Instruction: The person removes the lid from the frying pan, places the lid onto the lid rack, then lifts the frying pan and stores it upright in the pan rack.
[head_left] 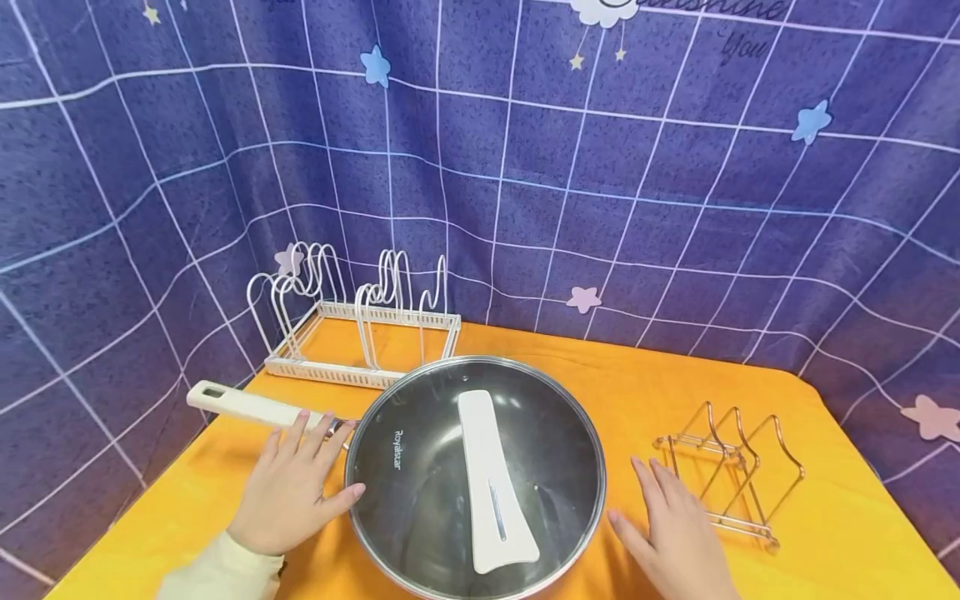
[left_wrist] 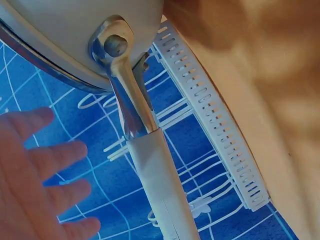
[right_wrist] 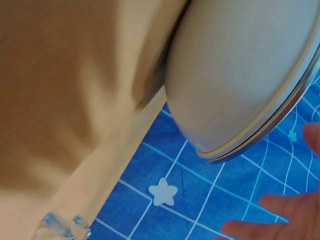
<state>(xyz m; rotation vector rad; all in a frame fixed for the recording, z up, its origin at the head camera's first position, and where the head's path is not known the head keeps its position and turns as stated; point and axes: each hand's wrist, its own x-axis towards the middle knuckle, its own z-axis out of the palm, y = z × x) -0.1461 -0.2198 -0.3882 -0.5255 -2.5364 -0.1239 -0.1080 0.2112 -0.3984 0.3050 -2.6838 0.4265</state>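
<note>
A wide pan with a dark glass lid [head_left: 420, 525] stands on the table at the front middle. On the lid lies a long white lid handle [head_left: 487, 475]. The pan's cream handle [head_left: 243, 406] points to the upper left, joined by a metal bracket [left_wrist: 132, 90]. My left hand [head_left: 292, 492] spreads its fingers over the inner end of that handle, thumb tip at the lid's rim; in the left wrist view the fingers are apart from the handle. Right of the pan, my right hand [head_left: 678, 533] hovers with fingers extended, holding nothing. Its wrist view shows the pale pan body [right_wrist: 225, 85].
Behind the pan at the left stands a white rack [head_left: 330, 371] with upright wire loops. A small copper-coloured wire rack [head_left: 738, 525] is on the right, near my right hand. A blue grid curtain [head_left: 555, 167] hangs behind the orange-covered table [head_left: 570, 346].
</note>
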